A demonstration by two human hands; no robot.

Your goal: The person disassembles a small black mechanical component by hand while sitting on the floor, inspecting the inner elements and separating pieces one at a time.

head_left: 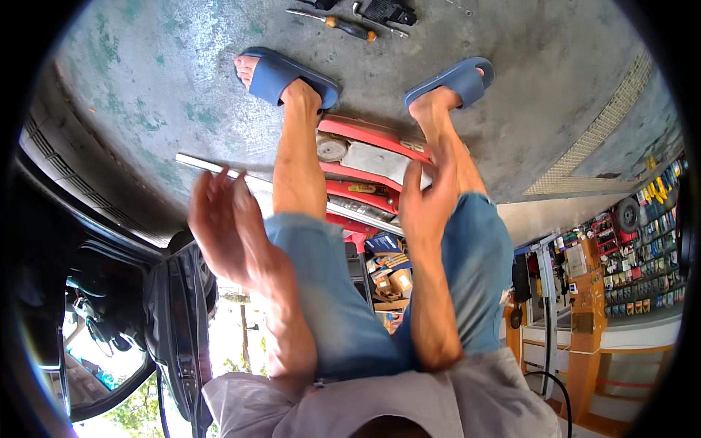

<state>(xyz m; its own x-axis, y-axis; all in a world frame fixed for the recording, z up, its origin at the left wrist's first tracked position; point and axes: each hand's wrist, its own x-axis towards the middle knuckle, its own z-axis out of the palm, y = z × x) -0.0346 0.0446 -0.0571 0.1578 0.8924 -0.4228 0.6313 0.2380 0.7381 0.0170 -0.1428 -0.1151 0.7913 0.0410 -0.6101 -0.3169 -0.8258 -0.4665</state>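
Observation:
My left hand (230, 230) is raised over the left shin, fingers apart and blurred by motion, with nothing visible in it. Above the right knee hangs my right hand (429, 201), also smeared, its thumb apart from the bent fingers and no object showing in it. Between my legs lies a red floor jack (358, 131) with a grey metal top plate, partly covered by the right hand and the legs. A silver bar (197, 162) runs from the left, behind the left shin and toward the jack. Neither hand visibly touches these.
A screwdriver (350, 28) with an orange-and-black handle, a metal wrench (380, 23) and a black plastic part (391, 10) lie beyond my feet in blue slides (274, 77). A dark car (179, 314) stands at left. Stocked shelves (646, 255) are at right.

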